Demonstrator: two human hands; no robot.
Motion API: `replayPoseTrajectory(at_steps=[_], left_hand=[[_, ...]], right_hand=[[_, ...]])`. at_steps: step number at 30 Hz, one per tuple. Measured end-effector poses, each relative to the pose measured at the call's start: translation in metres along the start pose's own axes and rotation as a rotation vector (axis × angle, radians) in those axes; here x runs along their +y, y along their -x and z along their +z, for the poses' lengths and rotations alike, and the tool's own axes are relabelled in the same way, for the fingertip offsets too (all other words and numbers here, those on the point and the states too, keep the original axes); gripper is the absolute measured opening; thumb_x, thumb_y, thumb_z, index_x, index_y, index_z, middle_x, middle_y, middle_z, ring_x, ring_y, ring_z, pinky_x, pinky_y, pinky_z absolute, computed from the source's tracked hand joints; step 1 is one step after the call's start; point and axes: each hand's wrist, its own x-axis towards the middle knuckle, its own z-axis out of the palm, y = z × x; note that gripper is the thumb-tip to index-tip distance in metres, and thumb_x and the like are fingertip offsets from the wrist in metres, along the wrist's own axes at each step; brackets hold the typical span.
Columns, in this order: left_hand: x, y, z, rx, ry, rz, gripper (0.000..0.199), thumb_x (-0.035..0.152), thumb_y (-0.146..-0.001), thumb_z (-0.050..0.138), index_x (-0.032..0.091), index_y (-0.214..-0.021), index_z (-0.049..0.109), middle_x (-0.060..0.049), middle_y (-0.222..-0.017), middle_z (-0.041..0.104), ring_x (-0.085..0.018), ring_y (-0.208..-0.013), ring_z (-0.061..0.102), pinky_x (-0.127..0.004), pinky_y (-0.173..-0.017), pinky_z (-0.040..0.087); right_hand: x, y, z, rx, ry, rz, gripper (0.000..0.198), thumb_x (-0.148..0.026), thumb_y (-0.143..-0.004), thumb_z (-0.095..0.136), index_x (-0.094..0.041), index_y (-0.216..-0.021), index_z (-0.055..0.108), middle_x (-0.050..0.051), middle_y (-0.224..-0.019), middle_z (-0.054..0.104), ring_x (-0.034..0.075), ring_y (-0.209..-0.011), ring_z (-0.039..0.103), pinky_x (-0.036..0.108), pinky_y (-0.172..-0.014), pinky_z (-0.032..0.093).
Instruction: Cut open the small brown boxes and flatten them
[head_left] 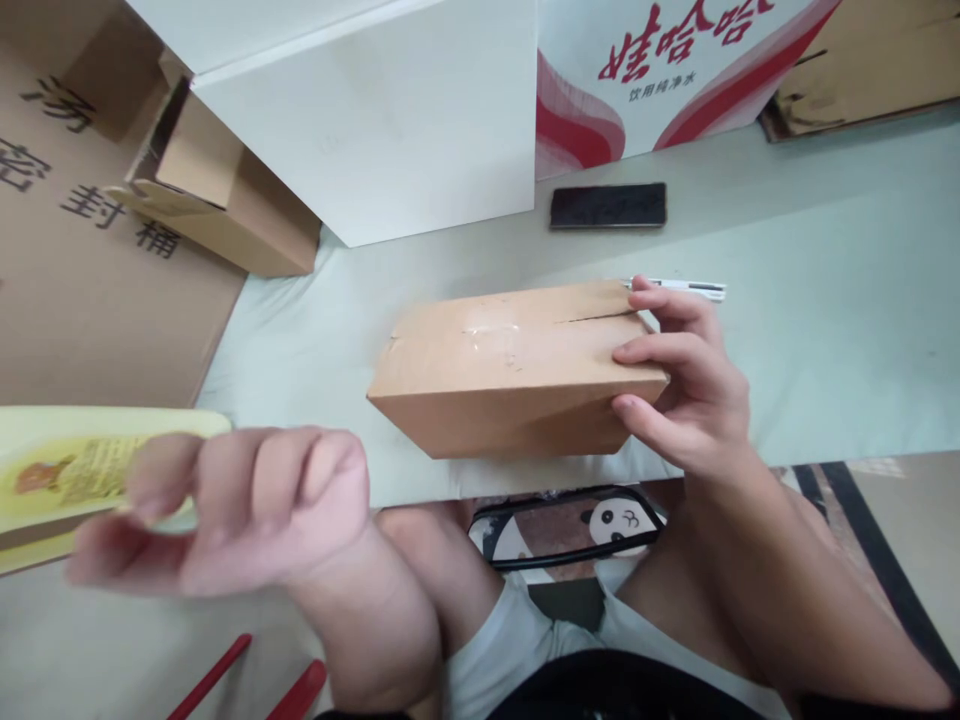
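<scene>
A small brown cardboard box (517, 350) lies tilted before me, its taped top facing up. A strip of clear tape shines mid-top, and a dark slit runs toward the right end. My right hand (694, 375) grips that end, fingers over the top and thumb at the near edge. Off to the left, my left hand (262, 505) is raised away from the box with its fingers curled. Its thumb and index finger are blurred, so anything pinched there is too unclear to name. Behind my right fingertips pokes a thin white object (701, 289).
A black phone (608, 206) lies on the pale green cloth (840, 330). Behind stand a white box (390, 130), a red-and-white carton (660, 90) and an open brown carton (247, 200). A yellow labelled item (45, 470) sits at left; red bars (217, 675) lie below.
</scene>
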Motion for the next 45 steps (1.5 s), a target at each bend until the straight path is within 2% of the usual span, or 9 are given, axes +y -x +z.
replayPoseTrajectory(at_steps=[1, 3, 9, 14, 21, 29, 39, 42, 45], left_hand=[[-0.012, -0.008, -0.005, 0.074, -0.461, 0.156, 0.062, 0.046, -0.111, 0.005, 0.023, -0.089, 0.059, 0.000, -0.070, 0.047, -0.016, -0.089, 0.074, -0.030, -0.051, 0.028], [-0.037, -0.022, -0.008, 0.178, -0.637, 0.238, 0.035, 0.044, -0.106, 0.039, 0.022, -0.089, 0.060, 0.000, -0.075, 0.050, -0.017, -0.089, 0.072, -0.031, -0.052, 0.040], [-0.081, -0.029, 0.024, 0.311, -0.411, -0.328, 0.053, 0.065, -0.089, 0.058, 0.023, -0.119, 0.073, -0.009, -0.132, 0.072, -0.032, -0.134, 0.061, -0.044, -0.109, 0.051], [-0.079, -0.026, 0.037, 0.244, -0.360, -0.252, 0.057, 0.066, -0.085, 0.060, 0.024, -0.121, 0.074, -0.008, -0.141, 0.067, -0.036, -0.143, 0.054, -0.049, -0.122, 0.041], [-0.081, -0.027, 0.049, 0.136, -0.346, -0.016, 0.060, 0.068, -0.085, 0.055, 0.032, -0.130, 0.071, -0.003, -0.142, 0.065, -0.036, -0.145, 0.049, -0.050, -0.121, 0.043], [-0.096, -0.032, 0.013, -0.117, -0.460, 0.048, 0.091, 0.063, -0.060, 0.092, 0.046, -0.144, 0.060, -0.001, -0.143, 0.062, -0.032, -0.135, 0.058, -0.048, -0.115, 0.049], [-0.083, -0.037, 0.044, 0.487, -0.180, -0.118, 0.046, 0.061, -0.081, 0.072, 0.023, -0.107, 0.076, -0.004, -0.114, 0.076, -0.027, -0.118, 0.067, -0.037, -0.099, 0.056], [-0.087, -0.038, 0.028, 0.494, -0.224, -0.265, 0.049, 0.064, -0.081, 0.071, 0.023, -0.106, 0.074, -0.003, -0.104, 0.079, -0.028, -0.109, 0.071, -0.043, -0.099, 0.056], [-0.091, -0.038, 0.014, 0.426, -0.270, -0.328, 0.047, 0.068, -0.087, 0.064, 0.027, -0.109, 0.072, -0.001, -0.107, 0.079, -0.030, -0.111, 0.071, -0.047, -0.101, 0.056]], right_hand=[[0.000, 0.000, 0.000, -0.003, -0.009, 0.004, 0.023, -0.030, -0.085, 0.073, -0.032, -0.108, 0.068, 0.006, -0.137, 0.059, 0.033, -0.143, 0.054, 0.062, -0.130, 0.035], [0.001, 0.002, 0.001, -0.013, -0.024, 0.024, 0.023, -0.032, -0.086, 0.072, -0.032, -0.109, 0.068, 0.006, -0.141, 0.057, 0.033, -0.146, 0.052, 0.061, -0.130, 0.035], [0.008, 0.009, 0.001, -0.071, -0.001, 0.102, 0.060, -0.046, -0.084, 0.079, -0.043, -0.139, 0.055, 0.002, -0.165, 0.038, 0.034, -0.159, 0.033, 0.063, -0.130, 0.033], [0.015, 0.012, -0.003, -0.136, -0.105, 0.216, 0.107, -0.056, -0.079, 0.084, -0.053, -0.162, 0.017, 0.002, -0.169, 0.033, 0.030, -0.158, 0.035, 0.058, -0.128, 0.037], [0.016, 0.009, -0.007, -0.123, -0.128, 0.037, 0.107, -0.064, -0.079, 0.080, -0.051, -0.164, 0.016, -0.007, -0.178, 0.011, 0.034, -0.166, 0.016, 0.061, -0.136, 0.020], [0.026, 0.015, -0.005, -0.088, -0.080, 0.227, 0.097, -0.063, -0.085, 0.075, -0.047, -0.164, 0.021, 0.003, -0.172, 0.029, 0.037, -0.158, 0.037, 0.060, -0.132, 0.030], [0.023, 0.018, -0.001, -0.145, -0.169, 0.323, 0.077, -0.055, -0.089, 0.074, -0.042, -0.155, 0.038, 0.006, -0.167, 0.043, 0.031, -0.155, 0.043, 0.058, -0.128, 0.037], [0.025, 0.018, -0.002, -0.129, -0.076, 0.380, 0.078, -0.059, -0.083, 0.079, -0.037, -0.150, 0.047, 0.008, -0.167, 0.043, 0.034, -0.159, 0.036, 0.061, -0.131, 0.029], [0.026, 0.018, 0.001, -0.107, -0.158, 0.585, 0.087, -0.068, -0.078, 0.079, -0.033, -0.150, 0.045, 0.012, -0.161, 0.049, 0.037, -0.149, 0.049, 0.060, -0.118, 0.047]])
